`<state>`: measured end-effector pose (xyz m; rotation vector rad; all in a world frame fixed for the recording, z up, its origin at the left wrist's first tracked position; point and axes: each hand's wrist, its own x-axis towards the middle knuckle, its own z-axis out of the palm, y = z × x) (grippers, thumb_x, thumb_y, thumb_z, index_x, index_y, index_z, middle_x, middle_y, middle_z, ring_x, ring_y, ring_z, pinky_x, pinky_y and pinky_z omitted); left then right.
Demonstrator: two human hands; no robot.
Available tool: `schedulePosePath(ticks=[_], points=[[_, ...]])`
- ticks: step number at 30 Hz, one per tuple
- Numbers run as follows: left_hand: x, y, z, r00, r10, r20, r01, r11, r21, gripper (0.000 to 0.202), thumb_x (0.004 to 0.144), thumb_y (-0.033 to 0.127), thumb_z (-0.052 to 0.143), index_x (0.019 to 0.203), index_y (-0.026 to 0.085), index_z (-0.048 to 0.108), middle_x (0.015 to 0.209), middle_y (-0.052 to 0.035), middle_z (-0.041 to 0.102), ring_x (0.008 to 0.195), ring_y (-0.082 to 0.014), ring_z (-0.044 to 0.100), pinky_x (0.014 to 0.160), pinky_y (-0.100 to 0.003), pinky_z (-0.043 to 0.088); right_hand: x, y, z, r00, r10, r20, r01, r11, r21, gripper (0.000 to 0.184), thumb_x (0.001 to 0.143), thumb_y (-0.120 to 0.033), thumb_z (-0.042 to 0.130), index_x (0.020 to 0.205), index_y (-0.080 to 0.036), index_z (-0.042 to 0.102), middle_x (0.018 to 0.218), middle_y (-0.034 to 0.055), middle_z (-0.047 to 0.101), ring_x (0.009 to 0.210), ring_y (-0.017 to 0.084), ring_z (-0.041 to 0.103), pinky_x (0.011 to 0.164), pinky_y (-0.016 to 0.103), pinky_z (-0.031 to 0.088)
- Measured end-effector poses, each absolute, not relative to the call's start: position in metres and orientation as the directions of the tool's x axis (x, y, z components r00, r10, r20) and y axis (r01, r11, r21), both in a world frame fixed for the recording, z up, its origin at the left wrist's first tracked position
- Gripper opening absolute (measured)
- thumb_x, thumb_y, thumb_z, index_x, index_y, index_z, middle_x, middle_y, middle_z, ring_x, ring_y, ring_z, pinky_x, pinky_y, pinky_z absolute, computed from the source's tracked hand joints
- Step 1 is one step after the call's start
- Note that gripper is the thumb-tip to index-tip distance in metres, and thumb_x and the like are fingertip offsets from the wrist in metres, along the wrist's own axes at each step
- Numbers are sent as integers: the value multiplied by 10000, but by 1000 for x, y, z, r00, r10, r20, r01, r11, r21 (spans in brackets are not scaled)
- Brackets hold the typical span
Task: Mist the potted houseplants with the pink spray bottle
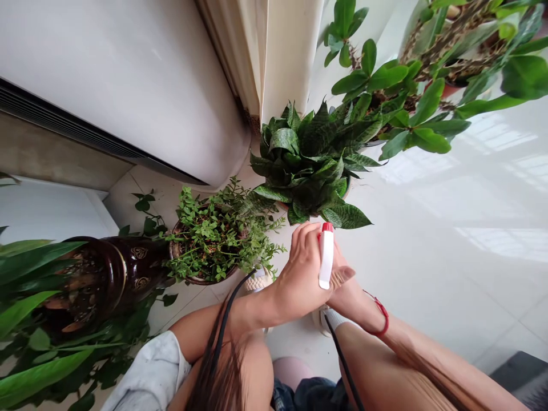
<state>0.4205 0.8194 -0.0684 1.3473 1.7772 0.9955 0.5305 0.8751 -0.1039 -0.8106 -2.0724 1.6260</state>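
Observation:
Both my hands close around a white spray bottle head with a red nozzle tip (pixel 326 254), held just in front of a dark green mottled-leaf plant (pixel 308 162). My left hand (pixel 299 274) wraps its fingers over the sprayer from the left. My right hand (pixel 349 285), with a red cord on its wrist, grips it from behind and is mostly hidden. A small-leaved plant in a brown pot (pixel 214 237) stands just left of my hands.
A tall white appliance (pixel 128 85) and a cream curtain (pixel 274 57) stand behind the plants. A dark glazed pot (pixel 107 274) with long leaves is at the left. Broad-leaved plants (pixel 406 97) fill the upper right. Glossy white floor tiles (pixel 449 228) spread to the right.

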Motion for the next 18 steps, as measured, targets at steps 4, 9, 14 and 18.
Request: schedulePosePath(ticks=[4,9,14,18], points=[[418,813,-68,-159,977,-143,422,198,885,599,896,317,674,1400,146,400,1394,-204,535,1394,-339,473,1208,-573,417,533,871,-110,-725,689,5,232,251,-940,126,895,-261,593,1014,-239,556,927,44,590,774,212,597,634,369,570],[406,798,-80,-82,977,-198,260,213,942,761,880,359,724,1519,180,353,1566,-193,427,1500,-315,398,1290,-506,339,538,873,-112,-722,682,116,267,429,-863,193,839,-215,598,1020,-233,533,920,49,606,766,214,598,594,346,531],[392,774,-103,76,916,-393,127,382,915,1210,707,535,897,1639,216,195,1721,-201,204,1592,-388,242,1309,-563,258,540,877,-111,-725,666,177,278,517,-809,204,919,-301,581,1093,-216,517,967,80,633,828,236,627,660,371,553],[392,769,-108,126,899,-418,8,421,907,1199,649,396,947,1616,239,255,1609,-169,447,1483,-350,449,1232,-513,384,541,876,-111,-746,639,189,305,580,-755,108,954,-322,552,965,-231,495,838,47,586,760,222,591,625,352,517]])
